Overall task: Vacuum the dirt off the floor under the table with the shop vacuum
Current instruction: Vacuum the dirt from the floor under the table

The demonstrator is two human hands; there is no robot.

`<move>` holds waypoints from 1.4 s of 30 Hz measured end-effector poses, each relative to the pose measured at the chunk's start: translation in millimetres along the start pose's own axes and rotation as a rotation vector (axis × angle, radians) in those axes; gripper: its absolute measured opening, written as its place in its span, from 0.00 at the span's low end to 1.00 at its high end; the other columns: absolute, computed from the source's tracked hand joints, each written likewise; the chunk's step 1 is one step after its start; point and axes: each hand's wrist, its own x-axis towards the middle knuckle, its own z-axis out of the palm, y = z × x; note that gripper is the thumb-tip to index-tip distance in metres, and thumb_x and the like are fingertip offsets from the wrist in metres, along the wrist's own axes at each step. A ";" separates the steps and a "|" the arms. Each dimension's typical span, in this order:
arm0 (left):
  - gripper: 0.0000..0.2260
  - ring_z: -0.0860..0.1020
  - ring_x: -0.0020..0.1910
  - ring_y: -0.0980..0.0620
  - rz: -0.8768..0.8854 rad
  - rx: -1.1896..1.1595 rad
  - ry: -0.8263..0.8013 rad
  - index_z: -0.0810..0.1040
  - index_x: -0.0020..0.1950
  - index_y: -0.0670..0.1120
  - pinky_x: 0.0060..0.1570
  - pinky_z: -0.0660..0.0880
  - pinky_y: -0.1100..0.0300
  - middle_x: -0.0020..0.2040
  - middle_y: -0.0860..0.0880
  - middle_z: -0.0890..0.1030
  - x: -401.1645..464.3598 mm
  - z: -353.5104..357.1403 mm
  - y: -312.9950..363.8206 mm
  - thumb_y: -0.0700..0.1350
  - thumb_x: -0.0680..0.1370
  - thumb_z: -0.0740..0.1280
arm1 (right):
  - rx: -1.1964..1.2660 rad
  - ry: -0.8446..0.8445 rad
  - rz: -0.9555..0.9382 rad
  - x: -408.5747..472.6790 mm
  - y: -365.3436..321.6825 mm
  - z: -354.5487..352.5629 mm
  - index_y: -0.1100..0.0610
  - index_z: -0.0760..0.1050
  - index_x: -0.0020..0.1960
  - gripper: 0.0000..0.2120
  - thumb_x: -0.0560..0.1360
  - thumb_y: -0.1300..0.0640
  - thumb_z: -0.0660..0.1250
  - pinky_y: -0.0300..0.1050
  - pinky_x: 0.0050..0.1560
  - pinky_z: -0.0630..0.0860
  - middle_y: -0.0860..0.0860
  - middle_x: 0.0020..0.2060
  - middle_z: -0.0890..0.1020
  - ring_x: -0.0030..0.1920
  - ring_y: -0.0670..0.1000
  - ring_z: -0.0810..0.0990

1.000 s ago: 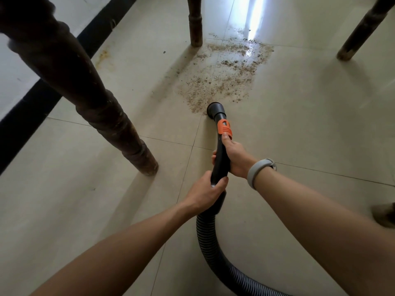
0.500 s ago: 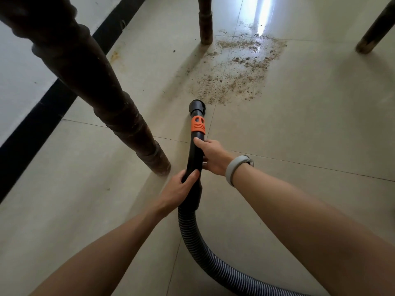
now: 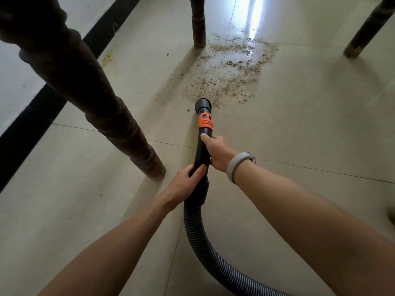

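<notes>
- While both hands grip it, the smooth black plastic wand (image 3: 202,146) of the shop vacuum slants forward and down toward the floor (image 3: 299,129).
- Left hand (image 3: 183,185): fingers and thumb curled round the lower end of the wand, just above where the ribbed hose joins it.
- Right hand (image 3: 215,151): wrapped round the wand higher up, thumb lying along the tube just below the orange collar (image 3: 205,120); a pale grey, matte band (image 3: 239,164) circles that wrist.
- Round black nozzle (image 3: 203,104), flared like a small cup, sits at the near edge of the dirt; whether it touches the tile cannot be told.
- Dirt (image 3: 230,73): a loose, grainy patch of brown crumbs and specks, spread over the tiles from the nozzle up to the far table leg, thinning at its edges.
- Corrugated hose (image 3: 205,248): dark grey, flexible, curving from the wand down and off to the right.
- Floor of large glossy beige tiles with thin grout lines; a bright streak of light reflects at the top.
- Near table leg (image 3: 89,90): dark, worn, turned wood with ringed bulges, slanting to the left of the wand.
- Far table leg (image 3: 197,24) stands upright at the dirt's edge; a third leg (image 3: 367,28) stands at the upper right.
- Black baseboard strip (image 3: 32,122) runs along the white wall on the left.
</notes>
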 end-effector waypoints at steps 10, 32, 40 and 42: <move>0.12 0.80 0.42 0.52 -0.003 0.035 -0.079 0.74 0.51 0.45 0.38 0.77 0.63 0.43 0.47 0.79 10.0 24.3 9.7 0.53 0.80 0.58 | 0.026 0.051 -0.010 -3.8 -4.0 -34.9 0.63 0.69 0.61 0.13 0.79 0.57 0.60 0.54 0.56 0.76 0.55 0.42 0.75 0.47 0.55 0.75; 0.11 0.78 0.36 0.51 0.010 0.080 -0.164 0.71 0.43 0.49 0.39 0.78 0.59 0.38 0.49 0.78 19.1 111.4 51.9 0.55 0.78 0.62 | 0.267 0.285 -0.145 0.4 -15.5 -131.5 0.64 0.69 0.52 0.12 0.81 0.54 0.56 0.46 0.36 0.76 0.56 0.34 0.75 0.32 0.53 0.75; 0.22 0.80 0.37 0.46 -0.047 -0.022 -0.263 0.70 0.59 0.39 0.39 0.79 0.57 0.44 0.45 0.78 31.3 115.2 58.2 0.57 0.78 0.61 | 0.387 0.274 -0.105 7.7 -39.4 -154.3 0.66 0.67 0.52 0.17 0.82 0.51 0.55 0.45 0.31 0.74 0.57 0.34 0.74 0.31 0.53 0.74; 0.22 0.79 0.34 0.47 -0.072 -0.052 -0.271 0.68 0.60 0.38 0.34 0.79 0.58 0.43 0.45 0.77 31.6 113.4 59.2 0.57 0.79 0.60 | 0.390 0.266 -0.100 9.4 -42.0 -152.6 0.66 0.67 0.55 0.17 0.81 0.50 0.56 0.45 0.32 0.75 0.57 0.35 0.75 0.31 0.53 0.75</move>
